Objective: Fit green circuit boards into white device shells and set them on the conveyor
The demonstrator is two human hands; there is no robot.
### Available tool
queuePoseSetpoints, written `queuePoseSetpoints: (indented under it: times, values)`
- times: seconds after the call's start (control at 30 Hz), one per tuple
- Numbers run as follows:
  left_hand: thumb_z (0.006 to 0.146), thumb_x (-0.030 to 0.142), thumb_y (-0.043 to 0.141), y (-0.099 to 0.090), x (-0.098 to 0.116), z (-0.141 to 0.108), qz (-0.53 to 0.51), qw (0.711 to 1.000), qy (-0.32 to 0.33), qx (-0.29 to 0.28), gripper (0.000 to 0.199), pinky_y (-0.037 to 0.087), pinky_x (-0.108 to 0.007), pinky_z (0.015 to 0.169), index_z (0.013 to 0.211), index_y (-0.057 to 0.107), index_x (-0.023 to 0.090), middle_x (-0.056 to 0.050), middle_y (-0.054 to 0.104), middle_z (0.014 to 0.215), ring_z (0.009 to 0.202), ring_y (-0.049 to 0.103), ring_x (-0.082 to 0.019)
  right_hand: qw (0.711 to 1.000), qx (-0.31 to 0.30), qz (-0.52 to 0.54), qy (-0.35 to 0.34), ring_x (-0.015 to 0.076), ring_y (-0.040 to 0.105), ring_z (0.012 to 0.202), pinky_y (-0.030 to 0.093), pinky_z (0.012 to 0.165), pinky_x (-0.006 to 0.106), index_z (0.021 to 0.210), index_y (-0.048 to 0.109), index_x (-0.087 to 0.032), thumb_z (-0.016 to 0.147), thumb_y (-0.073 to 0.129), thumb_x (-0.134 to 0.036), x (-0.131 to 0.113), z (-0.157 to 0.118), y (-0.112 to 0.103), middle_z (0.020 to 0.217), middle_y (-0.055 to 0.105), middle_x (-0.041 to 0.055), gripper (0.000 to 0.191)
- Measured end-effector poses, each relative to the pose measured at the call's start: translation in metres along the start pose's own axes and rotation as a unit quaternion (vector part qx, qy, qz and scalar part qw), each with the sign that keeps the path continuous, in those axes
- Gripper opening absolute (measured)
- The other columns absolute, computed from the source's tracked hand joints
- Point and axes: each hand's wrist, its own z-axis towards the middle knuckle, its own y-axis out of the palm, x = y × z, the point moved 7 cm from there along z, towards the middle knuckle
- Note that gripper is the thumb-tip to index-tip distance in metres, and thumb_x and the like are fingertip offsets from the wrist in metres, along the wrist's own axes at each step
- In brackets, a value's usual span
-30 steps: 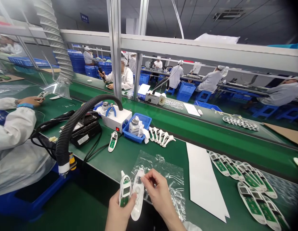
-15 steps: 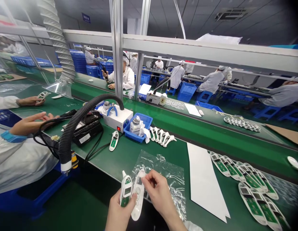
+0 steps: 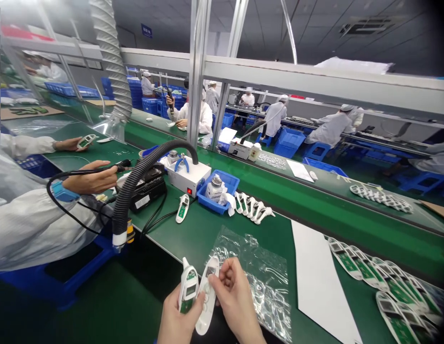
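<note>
Left hand (image 3: 177,320) grip closed around open thermometer half (image 3: 188,290), green circuit board and small display exposed, held above near edge of surface (image 3: 222,229). Right hand (image 3: 232,296) pinches white cover shell (image 3: 206,301) just beside it, shell touching left fingers. Judgement: both light, stiff thin plastic, smooth and somewhat slippery; board fragile, so hold by outer rims, away from display. Crinkled clear bag (image 3: 258,267) lies just behind hands. No legible writing on parts; blue ceiling sign (image 3: 146,31) too small to read.
</note>
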Motion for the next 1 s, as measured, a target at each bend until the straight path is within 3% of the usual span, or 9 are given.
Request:
queuePoseSetpoints:
  times: [0.1, 0.23, 0.33, 0.47, 0.57, 0.63, 0.83, 0.9, 1.0]
  values:
    - [0.060, 0.051, 0.076, -0.015, -0.011, 0.000, -0.026, 0.999, -0.028, 0.025, 0.039, 0.044, -0.025, 0.054, 0.065, 0.065, 0.014, -0.004, 0.060, 0.060, 0.060, 0.053, -0.020, 0.995, -0.029, 0.091, 0.028, 0.0180, 0.055, 0.062, 0.046, 0.057, 0.026, 0.084, 0.052, -0.022, 0.080, 0.062, -0.051, 0.015, -0.007, 0.032, 0.066, 0.054, -0.0001, 0.032]
    - [0.062, 0.053, 0.077, -0.050, -0.026, 0.010, -0.091, 0.993, -0.023, 0.071, 0.048, 0.042, -0.022, 0.051, 0.088, 0.066, 0.015, -0.002, 0.060, 0.063, 0.059, 0.055, -0.017, 0.986, -0.072, 0.137, 0.064, 0.0178, 0.058, 0.060, 0.047, 0.055, 0.027, 0.074, 0.058, -0.018, 0.079, 0.061, -0.059, 0.036, -0.001, 0.081, 0.064, 0.059, 0.0025, 0.041]
    - [0.076, 0.065, 0.057, -0.093, -0.046, 0.026, -0.203, 0.971, -0.066, 0.106, 0.050, 0.030, -0.018, 0.039, 0.081, 0.062, 0.015, 0.003, 0.050, 0.049, 0.042, 0.041, -0.010, 0.961, -0.156, 0.188, 0.132, 0.0110, 0.050, 0.042, 0.036, 0.037, 0.020, 0.084, 0.058, -0.017, 0.072, 0.065, -0.065, 0.048, 0.017, 0.142, 0.063, 0.061, 0.0017, 0.050]
    - [0.081, 0.058, 0.054, -0.164, -0.058, 0.050, -0.286, 0.935, -0.083, 0.192, 0.044, 0.039, -0.021, 0.044, 0.080, 0.059, 0.015, 0.001, 0.055, 0.052, 0.045, 0.050, -0.012, 0.910, -0.251, 0.241, 0.225, 0.0067, 0.042, 0.032, 0.024, 0.028, 0.016, 0.080, 0.058, -0.015, 0.068, 0.061, -0.073, 0.051, 0.031, 0.239, 0.055, 0.059, 0.0014, 0.059]
    - [0.085, 0.050, 0.051, -0.199, -0.061, 0.059, -0.305, 0.913, -0.080, 0.260, 0.035, 0.041, -0.021, 0.044, 0.089, 0.057, 0.016, 0.002, 0.059, 0.056, 0.047, 0.054, -0.013, 0.892, -0.276, 0.242, 0.264, 0.0080, 0.046, 0.032, 0.021, 0.026, 0.016, 0.065, 0.056, -0.014, 0.075, 0.052, -0.073, 0.052, 0.029, 0.281, 0.050, 0.057, 0.0035, 0.060]
    - [0.085, 0.050, 0.051, -0.199, -0.060, 0.062, -0.310, 0.909, -0.081, 0.269, 0.035, 0.040, -0.021, 0.042, 0.088, 0.057, 0.016, 0.002, 0.058, 0.055, 0.045, 0.054, -0.013, 0.895, -0.268, 0.240, 0.264, 0.0083, 0.046, 0.031, 0.019, 0.025, 0.016, 0.062, 0.056, -0.014, 0.077, 0.052, -0.071, 0.053, 0.027, 0.282, 0.047, 0.056, 0.0034, 0.059]
    - [0.077, 0.063, 0.057, -0.153, -0.054, 0.071, -0.308, 0.926, -0.085, 0.201, 0.048, 0.031, -0.019, 0.036, 0.075, 0.058, 0.015, 0.003, 0.053, 0.047, 0.039, 0.049, -0.012, 0.919, -0.191, 0.257, 0.232, 0.0082, 0.042, 0.027, 0.017, 0.025, 0.017, 0.057, 0.053, -0.017, 0.076, 0.057, -0.065, 0.055, 0.034, 0.236, 0.041, 0.052, -0.0001, 0.052]
    - [0.077, 0.064, 0.056, -0.153, -0.051, 0.074, -0.306, 0.927, -0.078, 0.202, 0.049, 0.031, -0.019, 0.036, 0.072, 0.058, 0.015, 0.003, 0.052, 0.045, 0.038, 0.048, -0.011, 0.920, -0.187, 0.257, 0.231, 0.0085, 0.042, 0.026, 0.016, 0.024, 0.017, 0.057, 0.052, -0.017, 0.075, 0.058, -0.064, 0.052, 0.036, 0.237, 0.040, 0.052, -0.0002, 0.051]
    - [0.078, 0.064, 0.054, -0.171, -0.051, 0.076, -0.301, 0.923, -0.061, 0.233, 0.048, 0.031, -0.019, 0.035, 0.069, 0.055, 0.017, 0.004, 0.052, 0.043, 0.035, 0.045, -0.011, 0.919, -0.198, 0.259, 0.223, 0.0081, 0.041, 0.025, 0.018, 0.023, 0.017, 0.055, 0.052, -0.017, 0.074, 0.057, -0.066, 0.046, 0.034, 0.256, 0.039, 0.052, -0.0001, 0.053]
